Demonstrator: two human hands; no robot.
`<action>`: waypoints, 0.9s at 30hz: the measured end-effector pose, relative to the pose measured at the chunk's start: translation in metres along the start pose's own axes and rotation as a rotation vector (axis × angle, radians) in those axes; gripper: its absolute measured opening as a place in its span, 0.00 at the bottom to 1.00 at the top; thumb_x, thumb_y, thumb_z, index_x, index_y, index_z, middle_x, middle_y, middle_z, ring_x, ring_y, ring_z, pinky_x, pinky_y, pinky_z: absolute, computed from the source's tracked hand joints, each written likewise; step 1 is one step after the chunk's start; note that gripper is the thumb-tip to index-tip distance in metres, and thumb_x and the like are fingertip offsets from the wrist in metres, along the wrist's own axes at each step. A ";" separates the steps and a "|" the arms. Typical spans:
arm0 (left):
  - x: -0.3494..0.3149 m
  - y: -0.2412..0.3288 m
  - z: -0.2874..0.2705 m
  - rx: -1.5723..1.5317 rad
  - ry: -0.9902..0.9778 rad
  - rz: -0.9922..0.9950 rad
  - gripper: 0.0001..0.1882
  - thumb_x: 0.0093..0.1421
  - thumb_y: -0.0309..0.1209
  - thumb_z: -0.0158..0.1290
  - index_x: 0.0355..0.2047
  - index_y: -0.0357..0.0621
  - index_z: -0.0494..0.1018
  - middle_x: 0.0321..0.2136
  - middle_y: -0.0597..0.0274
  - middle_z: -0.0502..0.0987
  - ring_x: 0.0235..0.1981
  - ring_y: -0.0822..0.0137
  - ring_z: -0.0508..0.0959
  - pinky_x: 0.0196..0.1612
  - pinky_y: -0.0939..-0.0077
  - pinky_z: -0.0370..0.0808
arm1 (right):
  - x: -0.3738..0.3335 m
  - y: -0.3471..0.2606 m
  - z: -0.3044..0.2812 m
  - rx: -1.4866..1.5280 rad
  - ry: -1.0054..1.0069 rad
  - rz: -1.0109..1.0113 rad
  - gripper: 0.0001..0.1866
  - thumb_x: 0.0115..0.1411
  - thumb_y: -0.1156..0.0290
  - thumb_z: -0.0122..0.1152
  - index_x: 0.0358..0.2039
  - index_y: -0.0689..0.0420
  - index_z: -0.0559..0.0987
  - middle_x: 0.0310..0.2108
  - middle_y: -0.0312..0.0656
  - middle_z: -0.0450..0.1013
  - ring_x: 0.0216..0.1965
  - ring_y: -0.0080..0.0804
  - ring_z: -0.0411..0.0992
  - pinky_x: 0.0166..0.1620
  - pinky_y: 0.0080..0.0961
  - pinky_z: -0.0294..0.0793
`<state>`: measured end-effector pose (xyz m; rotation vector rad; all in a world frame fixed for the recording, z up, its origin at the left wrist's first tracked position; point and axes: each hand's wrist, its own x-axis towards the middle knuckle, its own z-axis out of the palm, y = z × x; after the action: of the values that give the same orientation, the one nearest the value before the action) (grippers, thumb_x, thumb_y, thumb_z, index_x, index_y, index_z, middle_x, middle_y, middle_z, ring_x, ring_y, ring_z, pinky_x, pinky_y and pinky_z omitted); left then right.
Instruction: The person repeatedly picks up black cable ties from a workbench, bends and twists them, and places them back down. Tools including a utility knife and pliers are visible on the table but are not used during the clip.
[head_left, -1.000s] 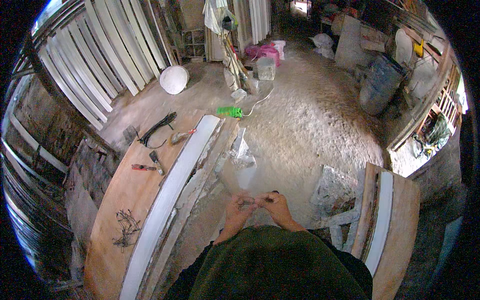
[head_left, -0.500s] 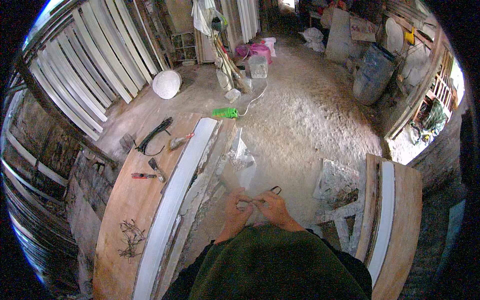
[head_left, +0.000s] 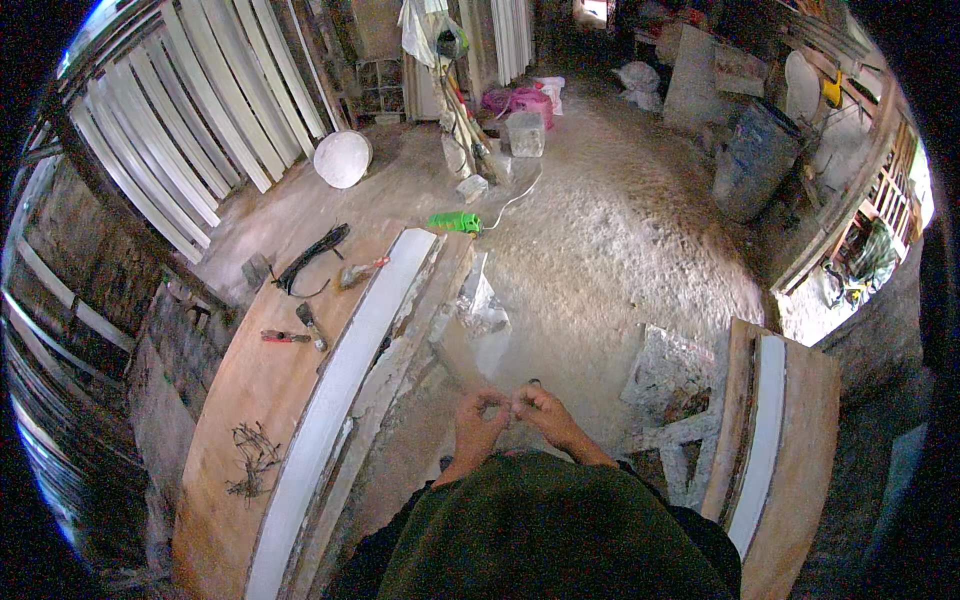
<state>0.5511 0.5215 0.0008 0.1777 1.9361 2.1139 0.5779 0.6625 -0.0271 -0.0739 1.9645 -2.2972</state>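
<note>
In front of my body my two hands meet at the fingertips. My left hand (head_left: 481, 424) is closed in a pinch; whatever lies between its fingers is too small to make out. Fingers bent, my right hand (head_left: 552, 420) pinches a thin black wire, of which only a short dark bit (head_left: 535, 382) shows above the knuckles. To the left, a wooden board (head_left: 225, 400) carries a bundle of black wire (head_left: 312, 258), a tangle of short wire pieces (head_left: 255, 460), red-handled pliers (head_left: 285, 337), a brush-like tool (head_left: 311, 326) and a small red-tipped item (head_left: 362, 270).
Long white strips (head_left: 340, 400) run along the left board and a second board (head_left: 800, 430) at right. A green cylindrical tool (head_left: 455, 222) with a white cord lies beyond. Further off are a round white lid (head_left: 343, 160), a clear tub (head_left: 525, 134) and a blue barrel (head_left: 756, 160).
The black loop that stuck up beside my right hand has shrunk to a short dark bit. Both hands stay together, their fingers slightly shifted. The whole view has swung a little.
</note>
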 end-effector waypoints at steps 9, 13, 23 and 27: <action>-0.022 -0.008 0.013 0.185 0.044 -0.039 0.10 0.47 0.28 0.51 0.32 0.40 0.72 0.29 0.59 0.73 0.31 0.69 0.72 0.35 0.77 0.68 | -0.016 0.008 -0.013 0.773 -0.103 0.215 0.09 0.52 0.71 0.52 0.33 0.59 0.70 0.33 0.41 0.70 0.34 0.27 0.68 0.40 0.26 0.67; -0.024 -0.009 0.021 0.245 0.069 0.109 0.10 0.47 0.27 0.51 0.31 0.39 0.72 0.30 0.59 0.72 0.32 0.69 0.72 0.35 0.77 0.68 | -0.022 -0.005 -0.015 0.747 -0.056 0.239 0.08 0.50 0.74 0.53 0.32 0.59 0.70 0.31 0.42 0.71 0.32 0.30 0.70 0.38 0.24 0.69; -0.041 0.006 0.032 0.083 0.042 0.009 0.09 0.48 0.27 0.52 0.31 0.37 0.71 0.30 0.60 0.72 0.29 0.70 0.72 0.29 0.80 0.71 | -0.038 -0.019 -0.016 0.409 0.006 0.183 0.07 0.48 0.75 0.56 0.30 0.60 0.71 0.28 0.40 0.71 0.31 0.26 0.69 0.37 0.21 0.67; -0.041 0.012 0.027 0.043 -0.040 -0.152 0.09 0.48 0.26 0.52 0.30 0.36 0.71 0.28 0.60 0.72 0.27 0.71 0.72 0.27 0.81 0.71 | -0.039 -0.012 -0.018 0.207 0.052 0.091 0.08 0.46 0.72 0.59 0.26 0.59 0.70 0.23 0.37 0.70 0.28 0.23 0.67 0.34 0.19 0.66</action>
<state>0.5959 0.5350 0.0193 0.0778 1.9086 1.9584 0.6139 0.6869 -0.0162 0.0923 1.7020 -2.4496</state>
